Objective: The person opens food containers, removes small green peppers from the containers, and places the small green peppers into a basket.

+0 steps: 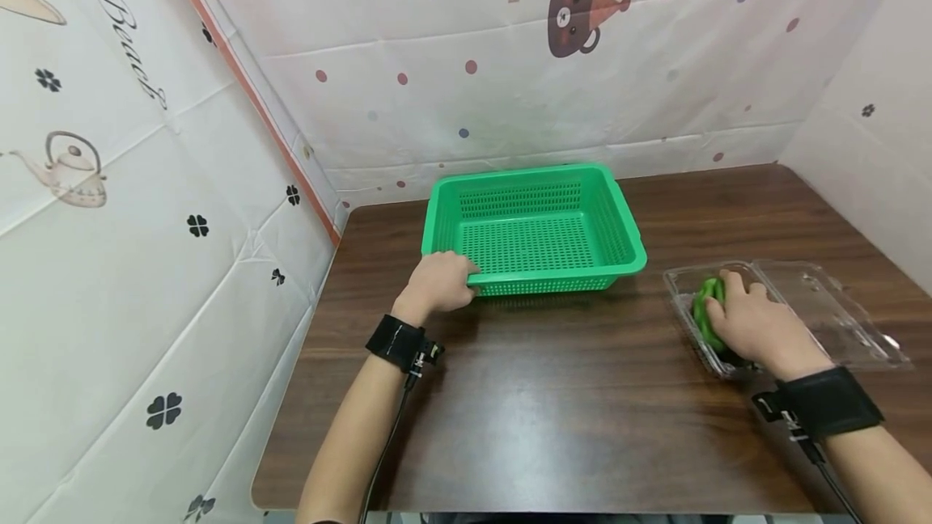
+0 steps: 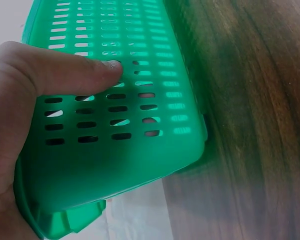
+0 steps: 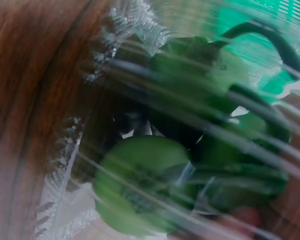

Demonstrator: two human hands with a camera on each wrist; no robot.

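The right hand (image 1: pixel 757 322) lies in the open clear plastic clamshell box (image 1: pixel 823 306), its fingers (image 1: pixel 731 285) curled over green peppers (image 1: pixel 705 310) that sit under and just left of the fingertips. In the blurred right wrist view the green peppers (image 3: pixel 190 170) press close against the ribbed clear wall, and the exact grip cannot be told beyond fingers wrapped on them. The box's flipped-open lid lies flat to the right of the fingers.

The left hand (image 1: pixel 440 281) grips the near left corner of the empty green perforated basket (image 1: pixel 535 225); one finger (image 2: pixel 75 72) lies along its slotted wall. The basket stands on the dark wooden tabletop (image 1: pixel 553 411), between the two hands and beyond them.
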